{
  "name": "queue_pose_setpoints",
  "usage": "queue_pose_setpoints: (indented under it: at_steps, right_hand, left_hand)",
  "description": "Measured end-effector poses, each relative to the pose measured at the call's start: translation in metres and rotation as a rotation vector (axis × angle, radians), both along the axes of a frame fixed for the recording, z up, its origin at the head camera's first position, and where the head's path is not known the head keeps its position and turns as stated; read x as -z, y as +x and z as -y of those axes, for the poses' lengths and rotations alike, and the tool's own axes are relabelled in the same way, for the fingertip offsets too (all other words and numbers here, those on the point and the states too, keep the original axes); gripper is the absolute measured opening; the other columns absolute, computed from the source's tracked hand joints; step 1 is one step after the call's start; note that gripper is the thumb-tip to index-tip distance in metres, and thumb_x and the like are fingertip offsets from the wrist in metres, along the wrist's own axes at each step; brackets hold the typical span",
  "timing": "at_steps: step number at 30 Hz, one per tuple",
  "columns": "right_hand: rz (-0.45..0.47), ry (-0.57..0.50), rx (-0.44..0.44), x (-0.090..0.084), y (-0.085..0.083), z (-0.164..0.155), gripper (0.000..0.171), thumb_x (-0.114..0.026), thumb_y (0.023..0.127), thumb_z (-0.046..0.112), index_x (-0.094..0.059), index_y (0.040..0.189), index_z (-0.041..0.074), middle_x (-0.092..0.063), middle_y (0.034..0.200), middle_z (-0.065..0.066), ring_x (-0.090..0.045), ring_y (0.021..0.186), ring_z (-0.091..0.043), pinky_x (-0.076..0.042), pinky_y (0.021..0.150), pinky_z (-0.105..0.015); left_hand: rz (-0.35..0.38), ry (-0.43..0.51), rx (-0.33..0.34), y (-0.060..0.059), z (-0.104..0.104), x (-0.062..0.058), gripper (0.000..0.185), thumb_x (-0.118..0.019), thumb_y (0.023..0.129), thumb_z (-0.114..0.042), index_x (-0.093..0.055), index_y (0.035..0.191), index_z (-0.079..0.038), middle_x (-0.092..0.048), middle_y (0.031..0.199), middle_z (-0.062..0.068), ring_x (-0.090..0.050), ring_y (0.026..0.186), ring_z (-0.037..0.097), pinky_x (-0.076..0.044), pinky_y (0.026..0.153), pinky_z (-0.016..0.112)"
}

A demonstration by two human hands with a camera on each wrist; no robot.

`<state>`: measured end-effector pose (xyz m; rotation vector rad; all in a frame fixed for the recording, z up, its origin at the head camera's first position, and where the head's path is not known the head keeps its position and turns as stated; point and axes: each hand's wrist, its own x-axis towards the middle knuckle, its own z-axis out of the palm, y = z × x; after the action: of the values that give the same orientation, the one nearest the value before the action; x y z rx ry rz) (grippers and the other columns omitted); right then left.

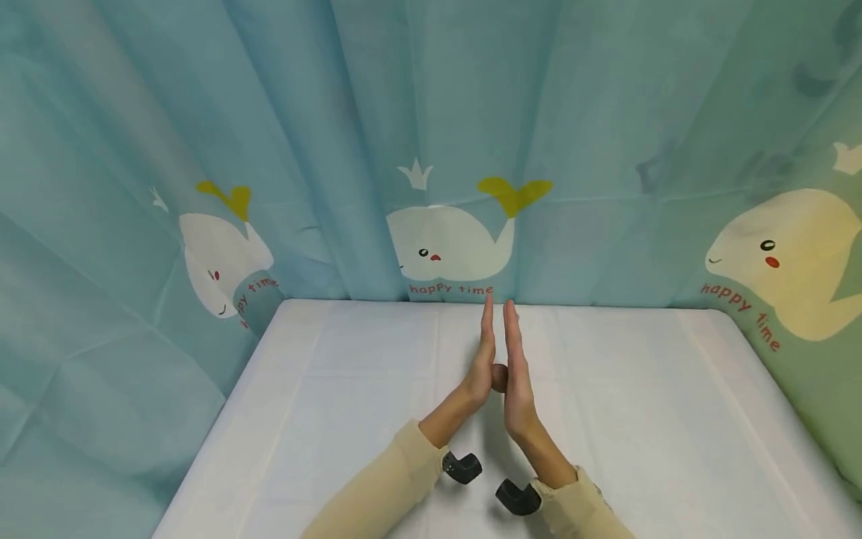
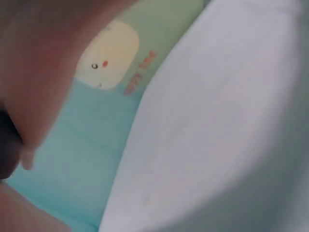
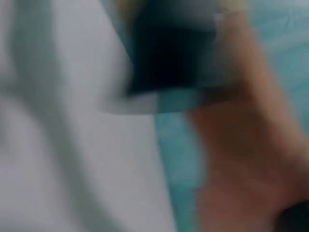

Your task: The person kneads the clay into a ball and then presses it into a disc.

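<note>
A: Both hands standing on edge on the table [image 1: 377, 374], palms facing. Left hand [image 1: 480, 367], right hand [image 1: 517, 374]. Something small and brown, a ball [image 1: 499, 376] I think, is sitting between the palms near the heels.

B: Is anything gripping it?

A: No curling. Fingers on both hands are lying straight and close together, pointing toward the curtain [image 1: 431, 150]. The palms seem to be pressing the ball from either side; fingertips are standing slightly apart, not touching.

B: Risk from here?

A: My judgement: flat palms are giving little hold on a round thing. If the pressure is going uneven, or one palm is sliding faster than the other, the ball could be squeezing out forward or dropping to the table and rolling off. Heels drifting apart would do the same.

B: Arm pose?

A: Forearms in tan sleeves [image 1: 377, 486] are converging from the near edge, wrists raised a little, a dark wrist camera [image 1: 462, 467] hanging under each.

B: Wrist views?

A: Blurred. Left one is showing table and curtain; right one only a smear of skin. Ball is not showing in either.
</note>
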<state>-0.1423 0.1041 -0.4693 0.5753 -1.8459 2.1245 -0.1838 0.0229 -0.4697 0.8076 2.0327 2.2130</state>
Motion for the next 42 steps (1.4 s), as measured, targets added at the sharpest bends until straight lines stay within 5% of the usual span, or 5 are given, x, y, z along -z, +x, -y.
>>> queue_pose_setpoints:
  at_steps: [8,15,19,34,42]
  right_hand:
    - [0.096,0.018,0.089,0.01,-0.029,-0.024,0.055,-0.008,0.112,0.039,-0.005,0.167,0.031,0.005,0.172,0.012,0.007,0.153,-0.003,-0.007,0.119,-0.035]
    - [0.075,-0.029,0.0,0.03,-0.007,-0.008,0.056,-0.004,0.113,0.035,0.001,0.167,0.022,0.0,0.173,-0.005,-0.045,0.119,0.005,-0.035,0.091,-0.017]
    - [0.008,-0.038,0.025,0.01,0.002,-0.005,0.057,-0.007,0.112,0.04,-0.001,0.167,0.026,0.0,0.173,0.0,-0.006,0.155,-0.007,-0.033,0.101,-0.018]
    - [0.046,0.043,0.055,0.016,-0.013,-0.013,0.056,-0.005,0.112,0.034,-0.004,0.167,0.021,0.003,0.173,0.004,0.011,0.157,-0.017,0.01,0.122,-0.055]
    - [-0.014,0.087,0.095,-0.017,-0.015,-0.018,0.056,-0.008,0.111,0.042,-0.005,0.166,0.032,0.007,0.172,0.009,0.015,0.156,-0.015,0.011,0.12,-0.056]
  left_hand:
    - [0.047,0.004,0.068,0.017,-0.006,-0.006,0.067,0.0,0.109,-0.054,0.01,0.165,-0.02,0.012,0.172,-0.002,0.011,0.156,0.014,0.006,0.123,0.053]
    - [0.039,0.051,0.031,0.01,-0.004,-0.025,0.07,-0.001,0.107,-0.06,0.009,0.166,-0.023,0.011,0.171,-0.007,0.009,0.157,0.014,0.006,0.123,0.053]
    - [0.018,-0.068,0.002,0.003,-0.006,-0.014,0.066,0.003,0.107,-0.056,0.008,0.166,-0.025,0.01,0.172,-0.007,0.011,0.156,0.016,0.009,0.12,0.06]
    - [0.055,0.079,0.075,0.006,-0.002,-0.026,0.071,-0.005,0.107,-0.062,0.009,0.165,-0.025,0.007,0.172,-0.007,0.005,0.157,0.013,0.004,0.124,0.049]
    - [-0.038,-0.004,0.085,0.003,-0.008,0.005,0.065,-0.002,0.11,-0.05,0.012,0.165,-0.018,0.016,0.172,0.002,0.011,0.156,0.019,0.001,0.123,0.055]
